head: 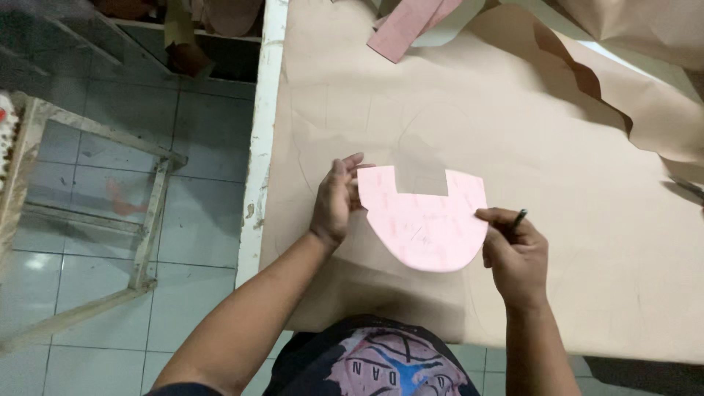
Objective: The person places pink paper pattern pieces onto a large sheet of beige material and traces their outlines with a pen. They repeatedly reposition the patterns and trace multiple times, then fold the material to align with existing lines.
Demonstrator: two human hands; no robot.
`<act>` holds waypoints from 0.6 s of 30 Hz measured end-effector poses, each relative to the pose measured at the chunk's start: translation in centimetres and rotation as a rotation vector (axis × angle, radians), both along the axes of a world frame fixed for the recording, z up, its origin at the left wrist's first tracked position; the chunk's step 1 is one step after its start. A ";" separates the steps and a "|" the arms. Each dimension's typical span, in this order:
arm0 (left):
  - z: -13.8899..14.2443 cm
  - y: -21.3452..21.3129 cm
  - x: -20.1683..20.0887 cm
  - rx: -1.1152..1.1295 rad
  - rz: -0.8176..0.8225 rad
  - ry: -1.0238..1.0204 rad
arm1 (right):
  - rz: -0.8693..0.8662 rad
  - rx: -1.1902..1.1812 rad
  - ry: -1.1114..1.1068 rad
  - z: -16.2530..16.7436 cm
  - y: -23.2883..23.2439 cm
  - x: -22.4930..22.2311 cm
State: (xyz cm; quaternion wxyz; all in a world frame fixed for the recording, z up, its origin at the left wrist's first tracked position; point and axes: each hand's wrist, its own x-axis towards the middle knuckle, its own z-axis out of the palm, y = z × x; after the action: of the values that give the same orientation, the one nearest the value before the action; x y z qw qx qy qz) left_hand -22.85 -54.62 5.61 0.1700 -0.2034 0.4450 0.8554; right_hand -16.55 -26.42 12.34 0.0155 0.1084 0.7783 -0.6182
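Near the bench's [258, 147] front edge, the left hand [334, 202] and the pen-gripping [518, 218] right hand [515, 257] pinch a pink notched template [425, 224] above tan sheet material [513, 132].

pink template [425, 224], flat card with a rounded bottom edge and a square notch cut in its top, held just above the tan sheet [367, 95]. you pinch a dark pen [518, 218] at its right edge.

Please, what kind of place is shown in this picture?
Probably a small cutting or pattern workshop. A large tan sheet covers the worktable, both hands hold a pink template on it, and a wooden frame stands on the tiled floor.
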 end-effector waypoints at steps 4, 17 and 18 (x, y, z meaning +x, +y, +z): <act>2.1 -3.7 0.1 0.037 0.076 0.019 | 0.267 0.082 -0.110 -0.7 -3.8 -3.4; -0.8 -8.5 -11.6 -0.165 0.278 0.238 | 0.023 -0.287 -0.014 -2.2 -11.1 -35.7; -0.8 -8.3 -12.6 -0.169 0.272 0.261 | 0.028 -0.235 0.052 -2.0 -10.9 -36.5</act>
State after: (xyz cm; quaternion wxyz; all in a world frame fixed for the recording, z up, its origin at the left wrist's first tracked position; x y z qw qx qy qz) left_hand -35.50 -62.92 4.77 -0.0238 -0.1628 0.5019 0.8491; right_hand -53.09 -37.37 10.31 0.0164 0.0789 0.7021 -0.7075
